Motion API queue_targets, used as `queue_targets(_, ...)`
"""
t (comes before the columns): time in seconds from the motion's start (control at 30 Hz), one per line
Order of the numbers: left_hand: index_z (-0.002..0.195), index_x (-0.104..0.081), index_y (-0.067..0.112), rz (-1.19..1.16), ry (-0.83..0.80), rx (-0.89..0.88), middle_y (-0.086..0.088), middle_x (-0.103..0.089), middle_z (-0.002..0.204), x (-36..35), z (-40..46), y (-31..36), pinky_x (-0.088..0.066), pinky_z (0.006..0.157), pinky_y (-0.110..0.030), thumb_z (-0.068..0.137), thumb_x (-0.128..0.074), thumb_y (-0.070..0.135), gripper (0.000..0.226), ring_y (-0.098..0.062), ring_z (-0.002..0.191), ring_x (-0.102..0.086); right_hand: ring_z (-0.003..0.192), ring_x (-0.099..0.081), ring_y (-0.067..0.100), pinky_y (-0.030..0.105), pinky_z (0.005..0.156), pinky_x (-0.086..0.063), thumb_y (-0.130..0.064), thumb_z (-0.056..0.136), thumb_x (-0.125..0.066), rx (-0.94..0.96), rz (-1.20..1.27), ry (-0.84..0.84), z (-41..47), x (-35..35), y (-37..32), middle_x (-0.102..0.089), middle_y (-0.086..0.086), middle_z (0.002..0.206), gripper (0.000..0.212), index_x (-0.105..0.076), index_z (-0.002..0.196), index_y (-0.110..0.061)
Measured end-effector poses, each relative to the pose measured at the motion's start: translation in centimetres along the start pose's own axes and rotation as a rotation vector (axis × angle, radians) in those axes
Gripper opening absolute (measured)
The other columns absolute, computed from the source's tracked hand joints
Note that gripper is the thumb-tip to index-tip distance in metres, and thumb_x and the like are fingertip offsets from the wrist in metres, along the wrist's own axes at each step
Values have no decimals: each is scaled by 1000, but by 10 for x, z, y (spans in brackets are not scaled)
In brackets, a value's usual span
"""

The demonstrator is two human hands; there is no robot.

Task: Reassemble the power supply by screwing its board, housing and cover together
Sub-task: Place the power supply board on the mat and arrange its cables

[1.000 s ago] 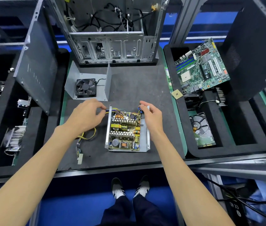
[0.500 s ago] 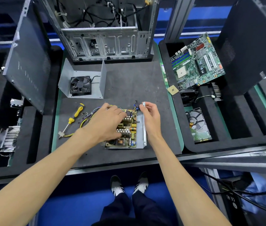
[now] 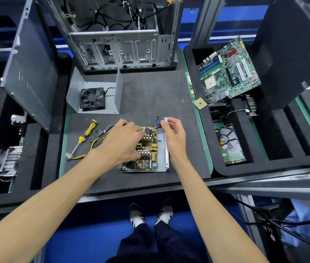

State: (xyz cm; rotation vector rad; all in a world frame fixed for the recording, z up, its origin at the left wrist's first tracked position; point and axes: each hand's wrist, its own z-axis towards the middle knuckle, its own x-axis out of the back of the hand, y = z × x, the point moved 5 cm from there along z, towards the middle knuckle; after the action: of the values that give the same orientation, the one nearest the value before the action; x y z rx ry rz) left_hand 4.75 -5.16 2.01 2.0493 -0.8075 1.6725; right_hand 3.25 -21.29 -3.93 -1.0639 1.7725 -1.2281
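Note:
The power supply board (image 3: 146, 158), yellow-green with heat sinks and coils, lies in its grey metal housing (image 3: 162, 149) on the dark mat. My left hand (image 3: 121, 141) lies spread over the board's left half, fingers pressing down on it. My right hand (image 3: 175, 133) grips the upright right wall of the housing at its far corner. The grey cover (image 3: 95, 92) with its black fan stands apart at the back left. A yellow screwdriver (image 3: 85, 136) and several loose screws (image 3: 94, 132) lie left of the board, beside the yellow cable bundle (image 3: 97, 141).
An open computer case (image 3: 120, 35) stands at the back of the mat. A foam tray (image 3: 264, 130) on the right holds a motherboard (image 3: 228, 69), a CPU chip and a hard drive (image 3: 230, 147). A dark side panel (image 3: 31, 73) leans at the left.
My left hand moved from the housing's left edge onto the board, uncovering the screwdriver and screws. My right hand stayed on the housing's right wall. The camera view shifted slightly.

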Motion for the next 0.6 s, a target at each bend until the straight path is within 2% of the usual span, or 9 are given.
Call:
queue_targets(0.27, 135, -58, 26, -27, -10, -6, 5, -66, 118, 3, -1, 0, -32, 105, -36, 75, -70, 53, 67, -18, 114, -56, 108, -66, 13, 17, 86, -51, -19, 96, -70, -3, -14, -20, 1, 1, -2, -71, 5, 114, 19, -66, 114, -14)
queue_targets(0.6, 134, -57, 21, -6, 6, 11, 1, -64, 123, 0, -1, 2, -29, 110, -35, 76, -70, 52, 68, -22, 119, -54, 108, -66, 14, 18, 87, -51, -18, 97, -69, 0, -17, -22, 1, 1, -3, -71, 6, 114, 19, -66, 114, -12)
